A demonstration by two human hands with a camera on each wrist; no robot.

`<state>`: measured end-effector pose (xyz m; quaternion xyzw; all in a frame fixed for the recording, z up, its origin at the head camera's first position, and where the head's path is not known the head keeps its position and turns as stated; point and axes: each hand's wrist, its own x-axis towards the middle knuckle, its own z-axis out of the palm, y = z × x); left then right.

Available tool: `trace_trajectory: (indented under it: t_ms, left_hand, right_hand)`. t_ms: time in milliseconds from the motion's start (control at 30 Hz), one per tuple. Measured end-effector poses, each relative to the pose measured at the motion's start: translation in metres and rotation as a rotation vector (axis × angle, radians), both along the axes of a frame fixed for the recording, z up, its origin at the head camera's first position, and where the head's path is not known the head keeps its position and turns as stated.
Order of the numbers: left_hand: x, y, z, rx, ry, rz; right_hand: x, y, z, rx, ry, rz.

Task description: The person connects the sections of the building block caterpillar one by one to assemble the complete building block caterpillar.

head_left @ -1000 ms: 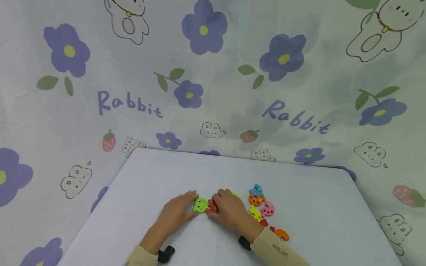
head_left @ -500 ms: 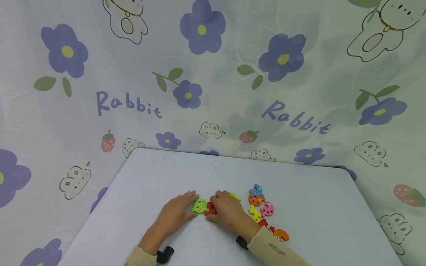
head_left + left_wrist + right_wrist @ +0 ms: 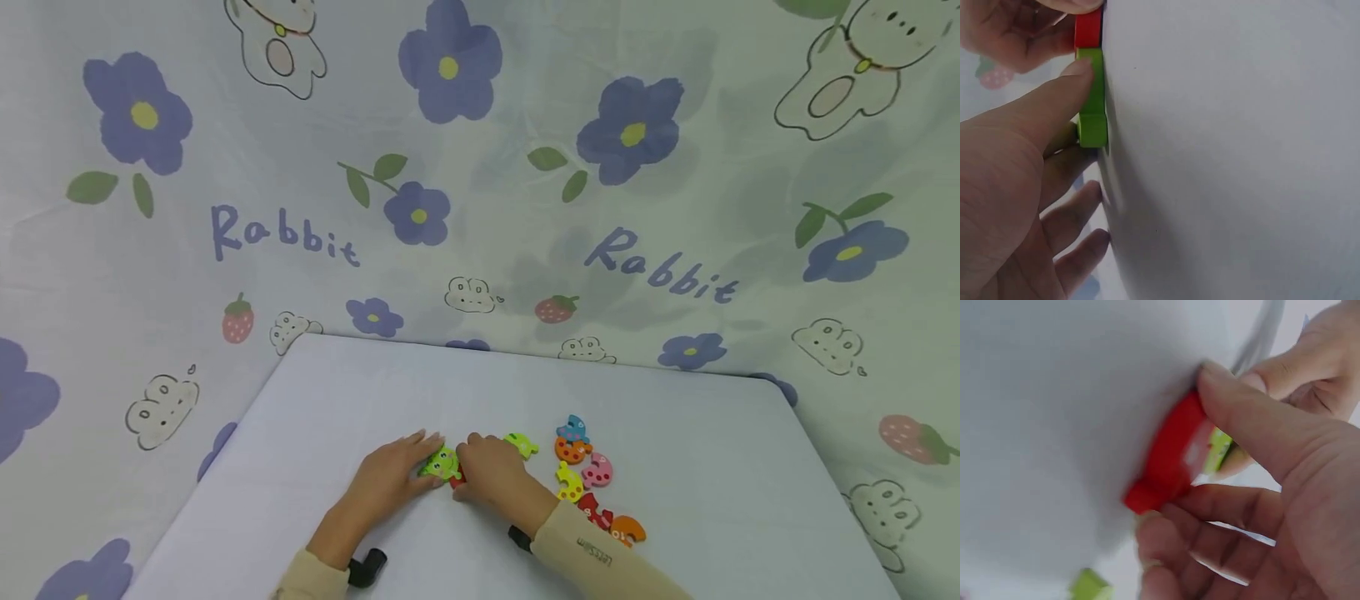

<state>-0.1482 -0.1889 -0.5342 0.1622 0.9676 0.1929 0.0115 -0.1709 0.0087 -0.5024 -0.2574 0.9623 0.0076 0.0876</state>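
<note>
In the head view, my left hand (image 3: 386,479) holds a green puzzle piece with a smiling face (image 3: 444,463) between thumb and fingers, flat on the table. My right hand (image 3: 498,479) pinches a red puzzle piece (image 3: 457,480) against its right side and hides most of it. The left wrist view has the red piece (image 3: 1089,30) touching the end of the green piece (image 3: 1094,90); whether they interlock I cannot tell. Seen from the right wrist, thumb and fingers grip the curved red piece (image 3: 1169,450), slightly blurred, with part of the green piece (image 3: 1217,450) behind.
Right of my hands lie a lime-green piece (image 3: 519,445), a blue one (image 3: 573,428), an orange one (image 3: 572,451), a pink one (image 3: 597,471), a yellow one (image 3: 570,482), another red one (image 3: 594,510) and another orange one (image 3: 628,530). All rest on the white table (image 3: 360,383).
My right hand has moved left with the red piece, closer to the left hand. The green face piece has turned slightly. More of the lime-green piece and the lower red and orange pieces shows.
</note>
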Motion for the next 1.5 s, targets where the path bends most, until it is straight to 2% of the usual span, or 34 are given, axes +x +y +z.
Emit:
trace_trajectory:
  t_ms: [100, 167, 300, 467, 567, 967, 1100, 1300, 1500]
  left_hand:
    - [0.001, -0.002, -0.002, 0.007, 0.007, 0.001]
    - [0.001, -0.003, -0.004, 0.017, 0.015, -0.003]
    - [0.003, -0.003, -0.007, 0.045, 0.043, -0.021]
    - [0.004, -0.003, -0.010, 0.029, 0.070, -0.039]
    - [0.003, -0.003, -0.011, 0.015, 0.079, -0.039]
    - [0.003, -0.002, -0.011, 0.012, 0.092, -0.041]
    - [0.003, -0.002, -0.010, 0.012, 0.072, -0.039]
    - [0.006, -0.001, -0.010, 0.006, 0.068, -0.035]
    - [0.008, 0.000, -0.012, 0.037, 0.069, -0.033]
  right_hand:
    - [-0.002, -0.010, 0.004, 0.060, -0.014, -0.013]
    - [-0.001, -0.011, 0.004, 0.053, -0.022, -0.016]
    - [0.000, 0.000, -0.001, -0.033, -0.039, -0.007]
    - [0.001, 0.016, -0.007, -0.189, -0.057, 0.007]
    - [0.001, 0.019, -0.010, -0.224, -0.049, 0.011]
    - [0.002, 0.014, -0.003, -0.173, 0.007, 0.039]
    - [0.003, 0.012, -0.003, -0.159, 0.014, 0.035]
    - [0.004, 0.009, -0.001, -0.132, 0.008, 0.047]
    - [0.003, 0.010, -0.001, -0.139, -0.025, 0.015]
